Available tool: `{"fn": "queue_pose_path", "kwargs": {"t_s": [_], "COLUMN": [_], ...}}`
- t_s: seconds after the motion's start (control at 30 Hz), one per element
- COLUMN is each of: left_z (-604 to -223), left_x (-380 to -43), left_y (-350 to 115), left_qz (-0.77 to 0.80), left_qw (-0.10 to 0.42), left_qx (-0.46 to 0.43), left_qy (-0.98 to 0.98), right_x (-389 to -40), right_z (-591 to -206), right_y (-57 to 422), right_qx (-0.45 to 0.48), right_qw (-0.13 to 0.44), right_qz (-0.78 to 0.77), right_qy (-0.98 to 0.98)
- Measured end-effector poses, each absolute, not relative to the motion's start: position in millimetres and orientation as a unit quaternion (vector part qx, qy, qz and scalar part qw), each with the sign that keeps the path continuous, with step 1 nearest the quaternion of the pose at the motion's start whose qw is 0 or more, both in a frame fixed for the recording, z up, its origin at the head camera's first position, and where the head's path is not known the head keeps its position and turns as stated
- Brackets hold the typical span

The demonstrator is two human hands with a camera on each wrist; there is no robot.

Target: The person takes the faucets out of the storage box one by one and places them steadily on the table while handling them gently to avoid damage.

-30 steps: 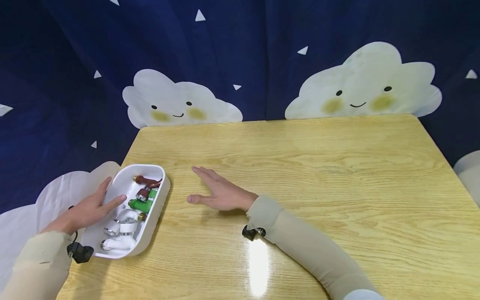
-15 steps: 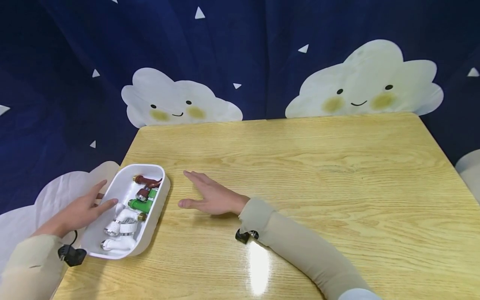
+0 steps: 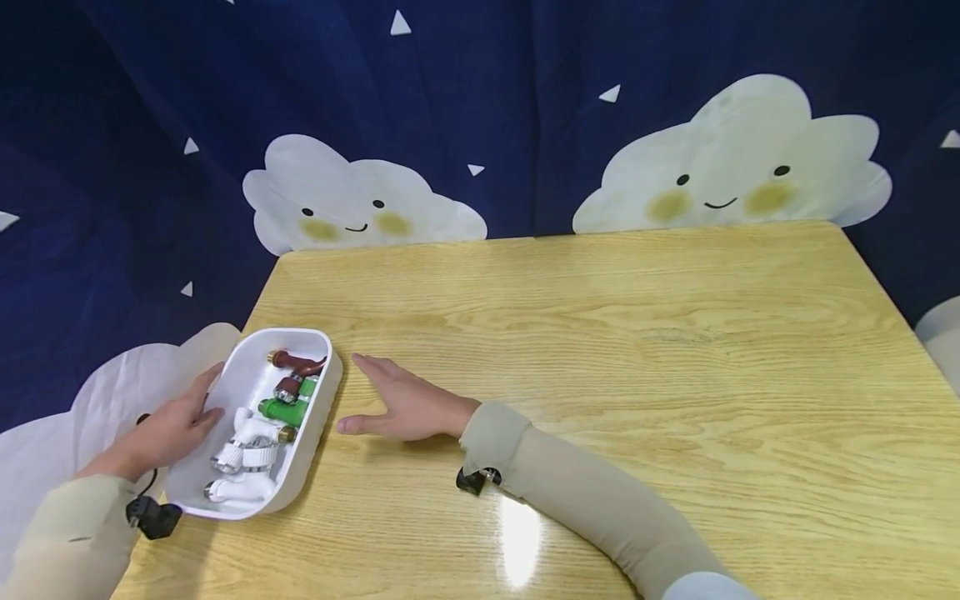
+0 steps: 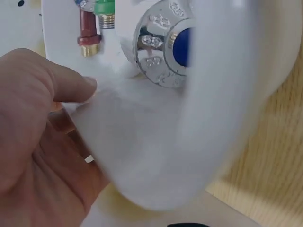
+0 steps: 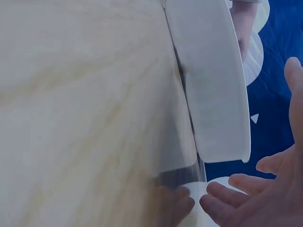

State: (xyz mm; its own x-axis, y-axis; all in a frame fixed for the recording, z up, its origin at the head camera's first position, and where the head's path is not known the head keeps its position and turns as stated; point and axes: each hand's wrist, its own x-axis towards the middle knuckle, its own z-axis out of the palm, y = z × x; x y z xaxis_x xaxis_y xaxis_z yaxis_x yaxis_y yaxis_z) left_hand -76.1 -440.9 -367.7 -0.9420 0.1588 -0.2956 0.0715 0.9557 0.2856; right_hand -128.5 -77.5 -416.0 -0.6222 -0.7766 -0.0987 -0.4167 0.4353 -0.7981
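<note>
A white plastic box (image 3: 313,450) sits at the left side of the table, holding several taps. Toward its far end lies a brown tap (image 3: 297,365), with a green tap (image 3: 282,412) below it. White taps with silvery fittings (image 3: 243,487) fill the near end. My left hand (image 3: 168,429) grips the box's left wall; in the left wrist view the thumb (image 4: 75,87) is over the rim and the fingers are outside. Just right of the box, my right hand (image 3: 408,407) is held with fingers spread, apart from its wall (image 5: 208,85).
The wooden table (image 3: 637,350) stretches to the right. Behind it hangs a dark blue curtain (image 3: 510,100) with white clouds and triangles. A small black camera (image 3: 153,517) is on the left wrist, another (image 3: 474,481) on the right.
My right hand has moved left, closer to the box. The left hand's thumb has drawn in from over the box to its left rim, and now holds the wall.
</note>
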Motion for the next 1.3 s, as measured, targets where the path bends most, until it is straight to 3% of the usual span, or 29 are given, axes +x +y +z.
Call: {"fn": "queue_pose_path", "kwargs": {"t_s": [0.87, 1.3], "left_z": [-361.4, -359.8], "left_x": [-78.3, -84.2], "left_y": [-425.6, -410.5], "left_qz": [0.123, 0.123], "left_qw": [0.165, 0.183], "left_qx": [0.060, 0.056], "left_qy": [0.977, 0.974], "right_x": [-117.4, -111.6], "right_z": [-426.4, -422.7], "right_y": [-117.9, -123.0], "right_qx": [-0.382, -0.309], "right_qw": [0.239, 0.217], "right_qz": [-0.404, -0.413], "right_qy": [0.796, 0.829]}}
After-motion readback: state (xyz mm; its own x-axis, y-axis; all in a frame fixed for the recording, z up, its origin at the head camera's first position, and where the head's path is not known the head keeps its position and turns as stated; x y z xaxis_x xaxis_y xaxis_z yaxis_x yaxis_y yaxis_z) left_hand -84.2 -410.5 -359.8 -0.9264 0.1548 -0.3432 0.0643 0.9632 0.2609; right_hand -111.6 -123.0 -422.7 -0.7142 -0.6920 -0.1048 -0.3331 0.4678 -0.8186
